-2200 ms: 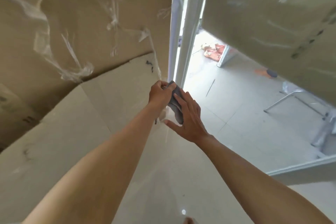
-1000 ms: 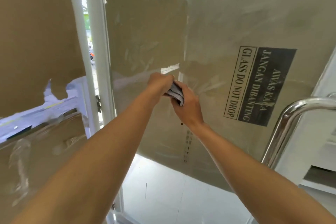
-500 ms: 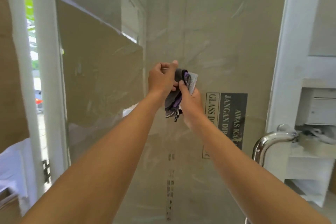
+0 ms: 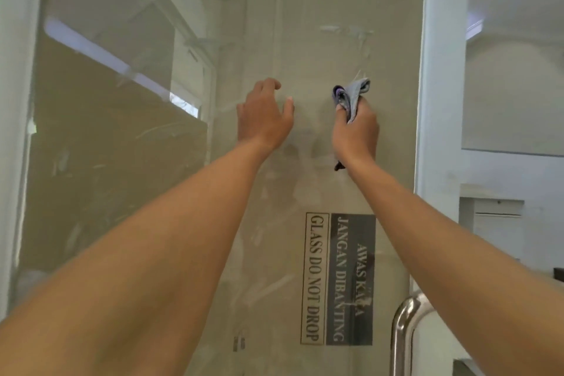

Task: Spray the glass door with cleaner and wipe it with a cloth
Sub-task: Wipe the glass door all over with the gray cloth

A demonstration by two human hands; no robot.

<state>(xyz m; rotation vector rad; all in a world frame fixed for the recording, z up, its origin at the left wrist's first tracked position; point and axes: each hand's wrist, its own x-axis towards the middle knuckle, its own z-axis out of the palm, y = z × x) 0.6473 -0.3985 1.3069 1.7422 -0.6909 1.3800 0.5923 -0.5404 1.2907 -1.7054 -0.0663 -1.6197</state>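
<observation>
1. Closest in, the steel door handle curves up just right of the lower end of the warning label. Neither hand is on it, so the door does not seem to be steadied that way.
2. Above the label and to its left, the left hand is raised with its grip slack, the fingers loosely bent and holding nothing. It is near the pane, but I cannot tell whether it touches. It looks free to brace the glass.
3. Straight above the label, the right hand has its grip closed round the cloth. The bunched cloth stands up out of the fist, probably to make a thick pad for pressing.
4. The glass door stands just beyond both hands. The cloth is at its surface, well above the label. Smears show around there, so I judge the wiping unfinished. No spray bottle is visible.
5. Behind the glass, the cardboard bearing the label backs most of the pane, apparently as packing. The white door frame rises to the label's right.
</observation>
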